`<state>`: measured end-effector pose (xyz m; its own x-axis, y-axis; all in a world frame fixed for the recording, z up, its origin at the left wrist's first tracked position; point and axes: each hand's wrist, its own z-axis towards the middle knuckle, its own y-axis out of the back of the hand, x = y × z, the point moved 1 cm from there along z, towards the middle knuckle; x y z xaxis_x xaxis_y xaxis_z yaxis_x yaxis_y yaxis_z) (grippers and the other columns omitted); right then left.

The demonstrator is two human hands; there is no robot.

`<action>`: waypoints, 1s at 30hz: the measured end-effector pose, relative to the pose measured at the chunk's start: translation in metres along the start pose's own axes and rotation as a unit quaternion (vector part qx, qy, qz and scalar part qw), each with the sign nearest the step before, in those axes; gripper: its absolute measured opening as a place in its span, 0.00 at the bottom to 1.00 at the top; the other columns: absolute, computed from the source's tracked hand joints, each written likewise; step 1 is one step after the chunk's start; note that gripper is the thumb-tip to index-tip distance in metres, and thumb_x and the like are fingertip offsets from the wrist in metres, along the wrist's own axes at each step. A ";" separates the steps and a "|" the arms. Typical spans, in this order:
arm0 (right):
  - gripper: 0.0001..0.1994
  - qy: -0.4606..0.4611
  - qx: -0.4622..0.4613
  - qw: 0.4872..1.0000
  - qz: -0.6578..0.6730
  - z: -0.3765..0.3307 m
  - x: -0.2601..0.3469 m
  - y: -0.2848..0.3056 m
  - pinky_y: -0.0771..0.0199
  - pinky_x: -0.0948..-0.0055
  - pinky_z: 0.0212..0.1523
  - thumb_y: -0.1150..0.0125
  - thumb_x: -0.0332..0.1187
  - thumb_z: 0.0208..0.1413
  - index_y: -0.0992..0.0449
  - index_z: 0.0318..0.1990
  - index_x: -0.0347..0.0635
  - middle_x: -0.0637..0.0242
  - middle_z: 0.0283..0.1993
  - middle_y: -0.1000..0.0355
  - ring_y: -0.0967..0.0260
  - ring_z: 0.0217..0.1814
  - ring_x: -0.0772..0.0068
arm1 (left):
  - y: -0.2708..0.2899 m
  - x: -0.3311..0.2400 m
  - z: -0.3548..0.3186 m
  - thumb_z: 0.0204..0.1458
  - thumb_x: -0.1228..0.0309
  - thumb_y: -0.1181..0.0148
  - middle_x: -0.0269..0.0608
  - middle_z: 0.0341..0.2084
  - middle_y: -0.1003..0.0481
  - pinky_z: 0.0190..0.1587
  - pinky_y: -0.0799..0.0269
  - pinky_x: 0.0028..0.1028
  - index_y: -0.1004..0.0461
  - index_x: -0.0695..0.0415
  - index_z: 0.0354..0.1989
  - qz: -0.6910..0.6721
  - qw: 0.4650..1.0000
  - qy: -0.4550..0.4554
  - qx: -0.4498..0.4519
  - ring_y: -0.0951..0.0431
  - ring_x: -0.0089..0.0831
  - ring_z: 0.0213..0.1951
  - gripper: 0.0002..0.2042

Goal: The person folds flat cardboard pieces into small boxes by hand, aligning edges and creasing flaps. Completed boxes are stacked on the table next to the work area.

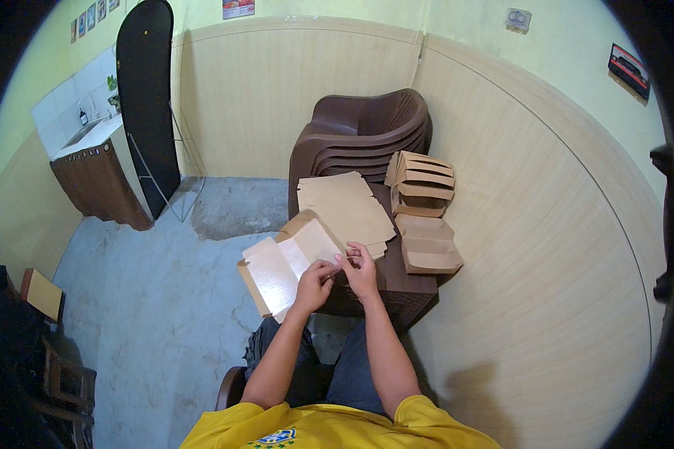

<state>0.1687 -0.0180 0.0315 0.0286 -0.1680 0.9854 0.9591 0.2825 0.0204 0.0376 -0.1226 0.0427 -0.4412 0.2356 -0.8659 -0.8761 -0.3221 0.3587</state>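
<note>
A partly folded cardboard box (pixel 272 280), brown outside with a shiny pale inside, lies opened out in front of me at the table's near left edge. Its back wall and some side flaps stand up. My left hand (pixel 316 284) is closed on the box's near right corner, fingers bent in a pinch. Right beside it, my right hand (pixel 360 274) pinches the same corner, thumb toward the left hand. Exactly which flap lies between the fingers is hidden. Flat cardboard box blanks (pixel 344 203) are stacked just beyond the box.
The brown table (pixel 404 281) carries the blanks. Folded boxes (pixel 423 183) are piled at its right side, with an open one (pixel 430 244) nearer me. Stacked brown plastic chairs (pixel 367 123) stand behind. An ironing board (pixel 146 112) leans at the far left near a sink counter (pixel 101 142).
</note>
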 end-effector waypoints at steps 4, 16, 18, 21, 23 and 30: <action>0.28 0.013 -0.057 0.993 -0.107 0.008 -0.001 0.015 0.19 0.65 0.50 0.24 0.32 0.59 0.25 0.66 0.38 0.55 0.54 0.22 0.20 0.50 0.66 | 0.005 -0.002 -0.012 0.48 0.84 0.38 0.39 0.45 0.18 0.57 0.23 0.39 0.11 0.50 0.46 0.129 0.984 -0.062 0.109 0.18 0.42 0.49 0.20; 0.22 0.068 -0.059 0.933 -0.347 0.014 0.009 0.048 0.20 0.55 0.57 0.30 0.30 0.55 0.17 0.59 0.44 0.49 0.52 0.17 0.18 0.54 0.49 | 0.036 0.007 -0.051 0.45 0.77 0.33 0.22 0.47 0.18 0.77 0.54 0.56 0.09 0.38 0.36 0.311 0.945 -0.079 0.057 0.27 0.30 0.63 0.15; 0.18 0.019 -0.062 0.926 -0.373 0.011 0.010 0.045 0.19 0.53 0.55 0.32 0.30 0.56 0.15 0.55 0.42 0.48 0.48 0.16 0.17 0.51 0.48 | 0.040 0.011 -0.052 0.45 0.77 0.33 0.24 0.48 0.18 0.77 0.53 0.55 0.09 0.40 0.37 0.320 0.944 -0.071 0.050 0.25 0.31 0.62 0.15; 0.15 0.061 -0.103 0.925 -0.361 0.002 0.009 0.037 0.19 0.51 0.52 0.34 0.29 0.57 0.15 0.51 0.38 0.46 0.45 0.16 0.16 0.48 0.47 | 0.047 0.008 -0.048 0.46 0.77 0.34 0.28 0.49 0.17 0.75 0.45 0.48 0.10 0.47 0.40 0.317 0.946 -0.047 0.035 0.21 0.33 0.60 0.14; 0.13 0.073 -0.132 0.933 -0.327 -0.005 0.008 0.029 0.18 0.55 0.50 0.34 0.29 0.58 0.15 0.50 0.38 0.49 0.44 0.16 0.15 0.47 0.49 | 0.049 0.000 -0.041 0.49 0.77 0.34 0.32 0.49 0.16 0.70 0.35 0.42 0.11 0.54 0.41 0.302 0.952 -0.042 0.001 0.19 0.33 0.59 0.12; 0.10 0.144 -0.083 0.971 -0.170 -0.025 0.021 -0.009 0.19 0.65 0.46 0.34 0.27 0.59 0.15 0.46 0.35 0.56 0.44 0.18 0.18 0.46 0.60 | -0.004 -0.021 0.017 0.59 0.71 0.32 0.51 0.51 0.19 0.53 0.20 0.36 0.17 0.61 0.57 -0.057 0.973 0.122 -0.187 0.16 0.40 0.51 0.18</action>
<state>0.1676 -0.0475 0.0475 -0.2431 -0.4897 0.8373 0.9583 0.0127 0.2856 0.0468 -0.1105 0.0654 -0.2451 0.0792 -0.9663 -0.7644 -0.6288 0.1424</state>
